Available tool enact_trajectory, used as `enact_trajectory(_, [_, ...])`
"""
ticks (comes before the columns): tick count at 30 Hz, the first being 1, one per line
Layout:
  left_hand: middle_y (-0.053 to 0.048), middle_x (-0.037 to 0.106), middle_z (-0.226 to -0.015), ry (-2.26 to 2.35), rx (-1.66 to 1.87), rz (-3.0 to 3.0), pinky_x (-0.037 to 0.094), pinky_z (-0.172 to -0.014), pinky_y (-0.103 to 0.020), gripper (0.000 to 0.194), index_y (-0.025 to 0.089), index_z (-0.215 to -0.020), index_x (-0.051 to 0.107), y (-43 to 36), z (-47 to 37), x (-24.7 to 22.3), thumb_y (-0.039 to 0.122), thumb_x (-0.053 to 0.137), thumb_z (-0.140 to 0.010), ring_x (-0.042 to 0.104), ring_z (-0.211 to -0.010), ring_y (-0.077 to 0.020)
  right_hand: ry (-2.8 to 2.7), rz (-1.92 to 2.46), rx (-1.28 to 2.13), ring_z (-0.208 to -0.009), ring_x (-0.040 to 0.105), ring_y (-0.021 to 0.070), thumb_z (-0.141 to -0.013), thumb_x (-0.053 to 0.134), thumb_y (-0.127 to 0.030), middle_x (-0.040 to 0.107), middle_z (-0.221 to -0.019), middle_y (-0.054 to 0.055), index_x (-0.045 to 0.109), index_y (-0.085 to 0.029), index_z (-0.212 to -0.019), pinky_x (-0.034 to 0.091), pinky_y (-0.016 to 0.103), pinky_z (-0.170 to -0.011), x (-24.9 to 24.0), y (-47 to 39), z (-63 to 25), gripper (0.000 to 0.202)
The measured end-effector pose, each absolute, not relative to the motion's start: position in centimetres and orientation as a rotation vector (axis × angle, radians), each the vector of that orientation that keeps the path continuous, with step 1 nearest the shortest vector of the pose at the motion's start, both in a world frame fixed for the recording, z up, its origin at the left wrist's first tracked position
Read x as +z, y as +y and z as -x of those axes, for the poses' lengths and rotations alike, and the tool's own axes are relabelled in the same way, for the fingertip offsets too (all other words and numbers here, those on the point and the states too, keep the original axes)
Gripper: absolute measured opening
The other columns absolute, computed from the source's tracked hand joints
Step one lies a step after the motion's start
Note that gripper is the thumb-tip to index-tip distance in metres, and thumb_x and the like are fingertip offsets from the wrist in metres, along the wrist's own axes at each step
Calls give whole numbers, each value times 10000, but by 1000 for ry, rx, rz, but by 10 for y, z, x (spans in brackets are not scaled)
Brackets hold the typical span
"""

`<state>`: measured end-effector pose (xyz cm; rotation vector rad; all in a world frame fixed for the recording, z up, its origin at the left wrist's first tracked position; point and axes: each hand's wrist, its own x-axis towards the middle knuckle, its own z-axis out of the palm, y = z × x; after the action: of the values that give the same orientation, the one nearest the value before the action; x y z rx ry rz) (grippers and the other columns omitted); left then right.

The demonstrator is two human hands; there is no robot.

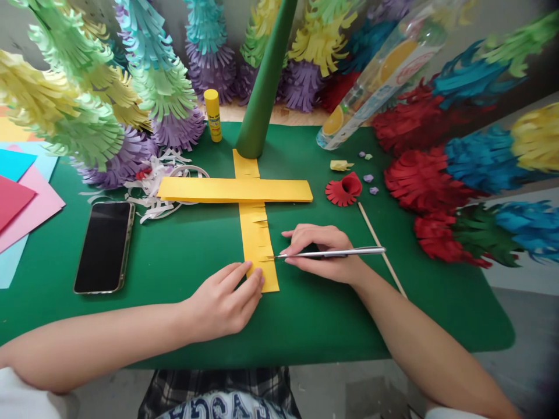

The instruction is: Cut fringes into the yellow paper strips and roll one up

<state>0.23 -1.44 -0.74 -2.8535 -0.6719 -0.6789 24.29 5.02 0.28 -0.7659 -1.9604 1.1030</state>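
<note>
1. The slit yellow strip (254,244) runs lengthwise away from me, its near end slanting slightly right.
2. My left hand (229,299) is nearer: its fingertips, slightly spread, press on the strip's near end.
3. My right hand (321,250) is just right of the strip, fingers pinching a silver pen-shaped tool (340,253), tip at the strip's slit edge.
4. Across the strip, beyond my fingers, lies another yellow strip (279,190); a green cone (264,99) stands at its far end.
</note>
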Motion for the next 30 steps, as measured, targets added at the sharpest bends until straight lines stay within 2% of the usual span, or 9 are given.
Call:
enact_trajectory(13, [-106, 694, -1057, -739, -708, 2843, 533, -864, -396, 169, 91, -998, 675, -18, -2, -8, 143, 591, -861, 645, -999, -260, -2056, 733, 1208, -708, 625, 128, -798, 671, -138, 704, -740, 16, 690, -185, -844, 583, 391, -902, -1, 44, -233, 68])
enact_trajectory(19, [-137, 683, -1055, -709, -712, 2862, 520, -863, -421, 171, 65, -993, 665, -18, -3, -7, 145, 616, -850, 639, -1010, -276, -2063, 738, 1215, -702, 619, 124, -803, 669, -137, 694, -723, 15, 689, -178, -841, 579, 395, -908, 0, 44, -233, 59])
enact_trajectory(30, [-93, 704, -1028, -749, -716, 2850, 547, -854, -402, 156, 97, -981, 677, -17, -4, -8, 139, 590, -858, 656, -959, -246, -2169, 688, 1127, -715, 639, 125, -817, 641, -123, 710, -747, 19, 668, -183, -834, 577, 377, -912, 3, 45, -235, 68])
